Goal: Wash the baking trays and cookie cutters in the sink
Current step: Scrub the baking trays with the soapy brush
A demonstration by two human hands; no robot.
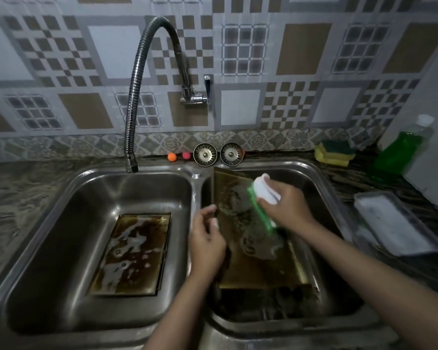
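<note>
Double stainless sink [61, 198]: a soapy baking tray [134, 253] lies flat in the left basin; a second tray [253, 263] leans in the right basin. My left hand [208, 246] grips its left edge, fingers curled. My right hand [286, 205] clasps a green-bristled scrub brush [262, 198] against it.

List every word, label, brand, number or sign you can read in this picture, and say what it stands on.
None can be read.
Green dish soap bottle: no label text shows; the bottle is blurred.
Trays in the sink, left and right: only suds and stains, no lettering.
Scrub brush and sponges: no brand visible.
</note>
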